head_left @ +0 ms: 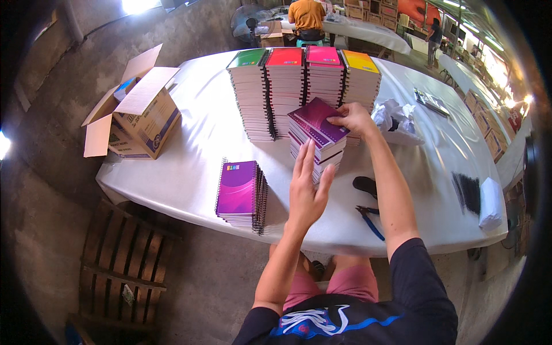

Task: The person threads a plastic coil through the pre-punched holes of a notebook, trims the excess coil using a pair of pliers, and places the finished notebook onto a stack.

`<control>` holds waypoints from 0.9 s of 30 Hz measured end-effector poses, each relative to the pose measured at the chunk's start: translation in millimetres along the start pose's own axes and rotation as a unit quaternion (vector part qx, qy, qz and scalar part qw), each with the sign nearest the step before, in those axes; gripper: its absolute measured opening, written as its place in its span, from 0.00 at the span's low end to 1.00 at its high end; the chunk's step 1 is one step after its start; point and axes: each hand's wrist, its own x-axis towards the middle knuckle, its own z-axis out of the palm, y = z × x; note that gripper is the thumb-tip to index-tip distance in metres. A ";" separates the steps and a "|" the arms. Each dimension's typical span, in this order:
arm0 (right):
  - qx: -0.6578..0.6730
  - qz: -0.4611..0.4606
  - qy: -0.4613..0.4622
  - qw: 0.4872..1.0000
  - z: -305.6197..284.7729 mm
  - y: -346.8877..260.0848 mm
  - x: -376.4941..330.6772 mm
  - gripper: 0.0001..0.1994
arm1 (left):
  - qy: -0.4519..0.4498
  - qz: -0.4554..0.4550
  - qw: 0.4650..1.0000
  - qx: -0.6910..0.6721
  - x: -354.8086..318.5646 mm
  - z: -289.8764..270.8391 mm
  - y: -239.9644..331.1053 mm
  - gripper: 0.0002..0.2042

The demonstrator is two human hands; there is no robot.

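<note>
Purple notebook pile (318,138) under two hands (307,187), four tall stacks (305,86) behind

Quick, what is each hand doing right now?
Left hand: open, flat against the purple notebook stack.
Right hand: fingers on the top notebook; grip cannot be told.

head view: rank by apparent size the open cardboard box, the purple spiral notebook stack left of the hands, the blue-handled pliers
1. Open brown cardboard box, largest by far.
2. Short stack of purple spiral-bound notebooks.
3. Blue-handled metal pliers, smallest.
The stack and the pliers lie nearer the camera than the box, yet the order still holds.
</note>
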 end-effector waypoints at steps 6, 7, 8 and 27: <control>0.033 -0.110 0.158 0.981 -12.2 -52.3 -69.2 0.12 | 0.118 -0.077 0.978 -0.157 14.4 21.7 -19.0 0.26; 0.141 -0.092 0.107 0.980 -10.4 -64.7 -94.1 0.11 | 0.153 -0.120 0.947 -0.256 13.2 24.3 -22.2 0.24; 0.122 -0.168 0.099 0.973 -3.9 -55.0 -113.9 0.11 | 0.130 -0.188 0.911 -0.343 12.1 20.3 -17.4 0.21; -0.334 0.330 0.236 0.851 -256.2 319.7 -257.3 0.37 | -0.235 0.041 0.895 0.376 -86.8 7.0 -31.4 0.21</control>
